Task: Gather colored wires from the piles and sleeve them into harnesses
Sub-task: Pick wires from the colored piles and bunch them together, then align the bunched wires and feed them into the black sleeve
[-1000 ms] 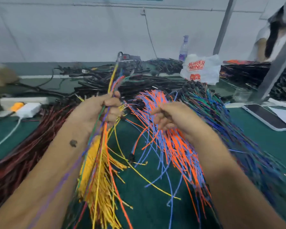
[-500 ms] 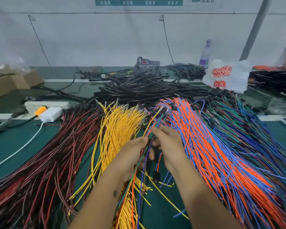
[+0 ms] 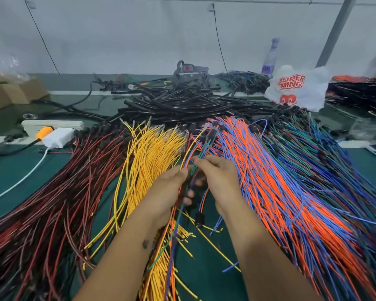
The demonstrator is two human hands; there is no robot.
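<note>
We've got both forearms reaching in from the bottom edge, converging over the green mat [image 3: 204,279]. Our left hand [image 3: 169,192] sits back-up, fingers curled round a mixed bundle of wires [image 3: 172,231] — yellow, orange, green, blue — that trails down past the wrist. Our right hand [image 3: 217,177] is just beside it, knuckles up, fingertips pinching the same bundle where its upper ends fan out toward the connectors. The two hands are nearly touching.

Around them lie the piles: yellow wires [image 3: 148,153] just left of the hands, red and black wires [image 3: 52,203] further left, orange and blue wires [image 3: 280,181] just right, green and dark blue wires [image 3: 334,159] at the right edge.

Further back, a heap of black sleeves [image 3: 193,105] lies across the bench. On the left we see a white power strip [image 3: 52,125] with a white charger [image 3: 59,137]; far right, a white printed bag [image 3: 297,88] and a clear bottle [image 3: 269,59] against the wall.
</note>
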